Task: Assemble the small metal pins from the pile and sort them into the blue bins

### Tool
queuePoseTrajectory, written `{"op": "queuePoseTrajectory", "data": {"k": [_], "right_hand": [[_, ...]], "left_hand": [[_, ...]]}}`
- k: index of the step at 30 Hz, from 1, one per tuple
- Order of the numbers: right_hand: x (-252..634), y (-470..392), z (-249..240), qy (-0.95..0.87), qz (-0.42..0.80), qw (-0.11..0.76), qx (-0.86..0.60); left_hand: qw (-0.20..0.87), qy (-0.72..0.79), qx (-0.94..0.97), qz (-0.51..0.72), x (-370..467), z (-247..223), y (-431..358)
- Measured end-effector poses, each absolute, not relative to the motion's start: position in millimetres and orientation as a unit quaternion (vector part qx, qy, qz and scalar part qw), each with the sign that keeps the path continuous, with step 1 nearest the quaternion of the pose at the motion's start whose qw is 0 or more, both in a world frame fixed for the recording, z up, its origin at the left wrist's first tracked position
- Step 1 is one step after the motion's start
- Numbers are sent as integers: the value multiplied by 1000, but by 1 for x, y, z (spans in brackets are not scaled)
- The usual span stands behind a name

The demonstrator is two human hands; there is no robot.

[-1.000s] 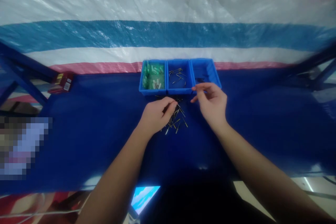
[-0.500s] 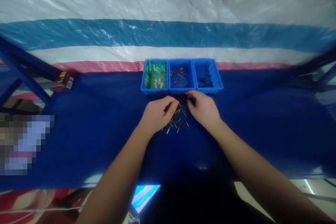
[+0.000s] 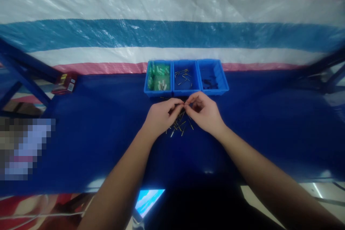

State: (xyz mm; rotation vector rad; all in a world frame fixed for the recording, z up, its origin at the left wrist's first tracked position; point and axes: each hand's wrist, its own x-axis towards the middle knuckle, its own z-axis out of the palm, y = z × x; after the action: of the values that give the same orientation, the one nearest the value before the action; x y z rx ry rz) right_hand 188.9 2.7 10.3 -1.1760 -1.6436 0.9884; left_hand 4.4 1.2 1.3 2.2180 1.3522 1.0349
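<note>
My left hand [image 3: 163, 115] and my right hand [image 3: 203, 111] meet fingertip to fingertip over a loose pile of thin brass-coloured pins [image 3: 179, 125] on the blue table. Both hands are closed in a pinch. Whatever sits between the fingertips is too small to make out. Just beyond the hands stand three joined blue bins. Small white pieces and green plastic bags lie in the left bin [image 3: 146, 88]. Several similar brass-coloured pins are in the middle bin [image 3: 198, 88]. Dark small parts lie in the right bin [image 3: 225, 85]. My hands hide part of the pile.
A dark red box [image 3: 64, 83] stands at the table's back left, beside a blue metal frame [image 3: 25, 73]. Behind the table [image 3: 102, 133] hangs a striped plastic sheet [image 3: 172, 7]. A bright screen [image 3: 149, 201] shows below the front edge.
My right hand has moved left and its fingers have come together in a pinch, now touching my left fingertips. My left hand has stayed nearly where it was.
</note>
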Motion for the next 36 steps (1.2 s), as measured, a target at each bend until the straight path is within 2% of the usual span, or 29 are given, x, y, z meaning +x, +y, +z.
{"op": "queuePoseTrajectory", "data": {"k": [10,17,25,36], "right_hand": [[188,6,10,-619,457,467,-436],[187,3,11,-647,396,465,-457],[186,-1,15,-664,362,443,-482],[184,1,10,-615,426,467,-471]], "left_hand": [[173,479,784,355,4,0,1],[202,501,767,345,4,2,0],[188,501,776,335,2,5,0],[191,483,771,368,3,5,-1]]}}
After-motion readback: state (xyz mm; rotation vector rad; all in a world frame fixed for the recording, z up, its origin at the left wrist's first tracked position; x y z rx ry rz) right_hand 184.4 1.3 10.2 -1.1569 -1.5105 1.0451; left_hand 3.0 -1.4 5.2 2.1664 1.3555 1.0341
